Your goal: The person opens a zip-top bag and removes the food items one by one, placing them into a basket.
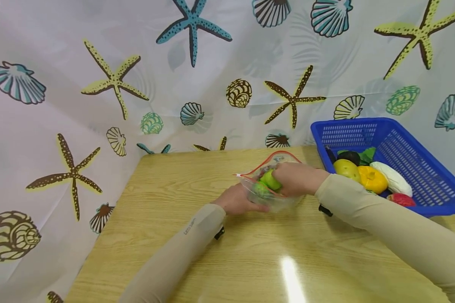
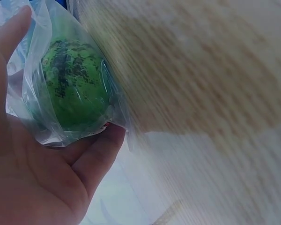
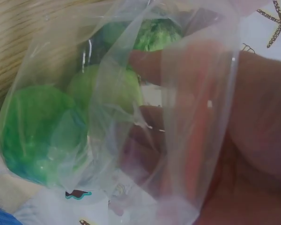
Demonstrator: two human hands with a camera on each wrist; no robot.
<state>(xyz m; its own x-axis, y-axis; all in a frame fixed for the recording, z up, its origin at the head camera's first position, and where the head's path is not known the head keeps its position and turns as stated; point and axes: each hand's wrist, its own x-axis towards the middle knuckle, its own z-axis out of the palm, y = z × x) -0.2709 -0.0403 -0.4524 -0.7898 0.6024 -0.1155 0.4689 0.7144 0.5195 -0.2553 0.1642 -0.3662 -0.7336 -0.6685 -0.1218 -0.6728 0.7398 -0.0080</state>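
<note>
A clear zip bag with a red-edged mouth stands open on the wooden table. My left hand holds its left side, with thumb and fingers round the plastic. In the left wrist view, a green fruit with dark speckles lies in the bag just above the fingers. My right hand reaches through the mouth, its bent fingers against a round yellow-green fruit. Through the plastic, the right wrist view shows that fruit between a larger green one and a streaked green piece.
A blue plastic basket stands at the right. In it lie a yellow scalloped squash, a yellow-green fruit, a white bumpy gourd, a red fruit and dark produce. A shell-print cloth hangs behind the table.
</note>
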